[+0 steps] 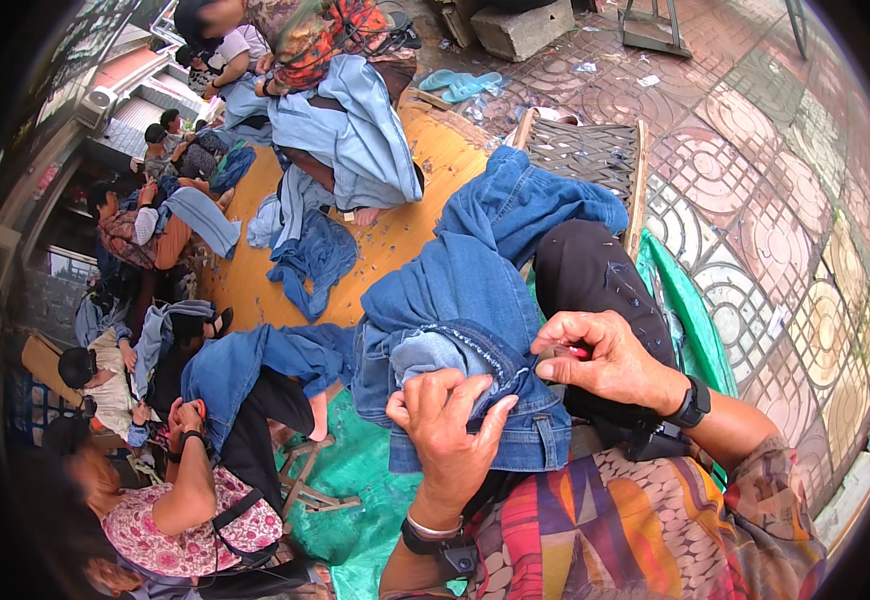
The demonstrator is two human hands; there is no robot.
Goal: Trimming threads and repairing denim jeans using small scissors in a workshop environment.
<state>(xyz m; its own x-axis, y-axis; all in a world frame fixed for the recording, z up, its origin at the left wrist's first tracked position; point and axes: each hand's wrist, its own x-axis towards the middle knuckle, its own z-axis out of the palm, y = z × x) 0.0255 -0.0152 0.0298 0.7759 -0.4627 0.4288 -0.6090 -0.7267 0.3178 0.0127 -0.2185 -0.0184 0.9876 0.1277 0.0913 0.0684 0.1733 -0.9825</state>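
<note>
Blue denim jeans (452,287) lie across my lap, with the waistband and belt loops towards me. A lighter blue inner piece (437,357) is folded out, showing a dark seam with a pale frayed edge. My left hand (445,430) pinches this folded denim between thumb and fingers. Just to its right, my right hand (610,360) is closed beside the seam. A bit of a small red object (580,352) shows between its fingers, mostly hidden, and its kind cannot be made out. Dark trousers (595,275) cover my knee, with blue thread scraps on them.
At my left, a person in a pink floral top (190,520) handles other jeans (255,370). More people with denim sit beyond. Thread scraps dot a yellow board (435,145). Around me are green sheeting (345,520), a small wooden stool (305,485), a woven-strap seat (585,150) and patterned paving (735,180).
</note>
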